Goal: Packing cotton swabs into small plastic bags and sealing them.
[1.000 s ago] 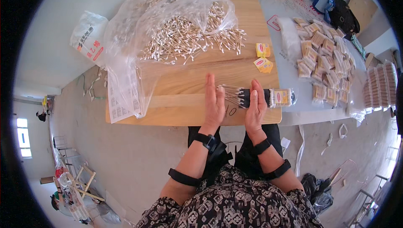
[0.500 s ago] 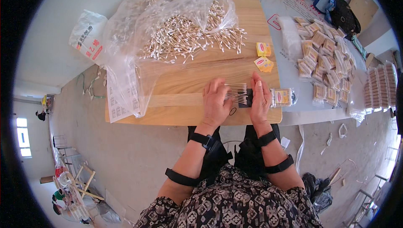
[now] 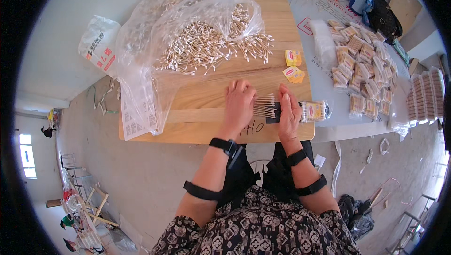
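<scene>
A loose row of cotton swabs (image 3: 264, 106) with white tips lies near the table's front edge. My left hand (image 3: 240, 107) is at their left ends, its fingers curled in and the fingertips hidden from above. Beyond their right ends sits a small dark flat piece (image 3: 275, 114), partly under my right hand (image 3: 289, 111). That hand stands on its edge with fingers stretched, holding nothing visible. Just right of it lies a clear packet of cotton swabs (image 3: 314, 110) with a yellow card inside.
An opened clear bag (image 3: 141, 34) spills a heap of cotton swabs (image 3: 197, 46) across the table (image 3: 211, 88). Small yellow cards (image 3: 293, 73) lie at the right edge. Filled packets (image 3: 361, 62) are piled on the grey surface to the right, beside stacked packets (image 3: 425, 96).
My left hand has shifted slightly left, its thumb no longer lying across the swabs, which show in a neater row. Handwriting on the table beside my left wrist is more exposed.
</scene>
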